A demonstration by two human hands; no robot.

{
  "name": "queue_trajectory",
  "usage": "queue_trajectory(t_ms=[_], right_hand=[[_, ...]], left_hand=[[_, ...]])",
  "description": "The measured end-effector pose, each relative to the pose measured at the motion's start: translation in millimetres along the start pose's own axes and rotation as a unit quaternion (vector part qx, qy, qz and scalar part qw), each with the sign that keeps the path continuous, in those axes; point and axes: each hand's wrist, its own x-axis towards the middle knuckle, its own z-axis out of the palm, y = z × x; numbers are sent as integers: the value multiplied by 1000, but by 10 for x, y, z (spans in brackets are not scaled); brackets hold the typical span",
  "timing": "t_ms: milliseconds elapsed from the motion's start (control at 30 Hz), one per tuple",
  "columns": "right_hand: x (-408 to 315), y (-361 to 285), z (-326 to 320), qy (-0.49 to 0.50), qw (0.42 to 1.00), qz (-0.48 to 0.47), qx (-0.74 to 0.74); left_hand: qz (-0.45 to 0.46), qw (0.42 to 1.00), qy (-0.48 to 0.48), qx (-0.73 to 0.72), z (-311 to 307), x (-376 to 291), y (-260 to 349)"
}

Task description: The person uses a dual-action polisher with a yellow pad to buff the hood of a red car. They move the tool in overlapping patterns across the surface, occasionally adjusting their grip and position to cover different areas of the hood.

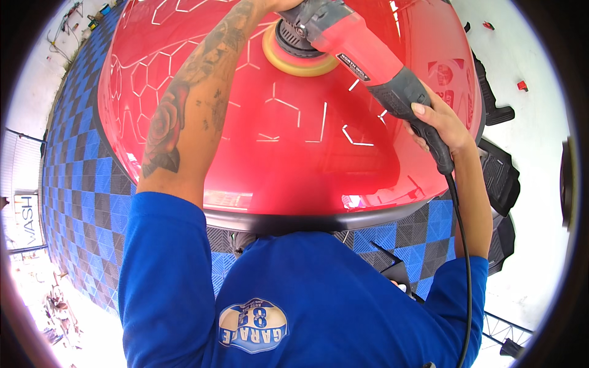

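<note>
A red and black electric polisher (pixel 363 50) lies across the upper middle, its yellow foam pad (pixel 299 66) against a glossy red car panel (pixel 276 170). My right hand (pixel 441 117) is wrapped around the black rear handle, with the thumb on top. At the top edge, my left hand (pixel 283 3) is on the polisher's head; most of its fingers are cut off or hidden. White hexagon-like light reflections show on the panel.
The power cord (pixel 467 257) hangs from the handle along my right arm. Blue and black floor tiles (pixel 83 184) surround the car. Black car floor mats (pixel 499 170) rest by the white wall at right. A dark trim (pixel 294 224) edges the panel near my body.
</note>
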Motion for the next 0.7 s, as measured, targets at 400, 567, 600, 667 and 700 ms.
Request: queue_trajectory(t_ms=[400, 567, 600, 667, 700], right_hand=[[-429, 208, 196, -19, 999, 16, 29], [-604, 316, 278, -27, 999, 21, 29], [-629, 351, 289, -36, 999, 12, 33], [-680, 393, 320, -50, 998, 6, 39], [-699, 404, 332, -56, 998, 6, 42]], left_hand=[[-24, 1000, -2, 15, -75, -680, 345], [-36, 999, 12, -9, -118, -1017, 532], [-35, 999, 19, -4, -106, -1059, 528], [-38, 999, 28, 0, -97, -1157, 544], [-41, 999, 29, -1, -105, -1210, 564]])
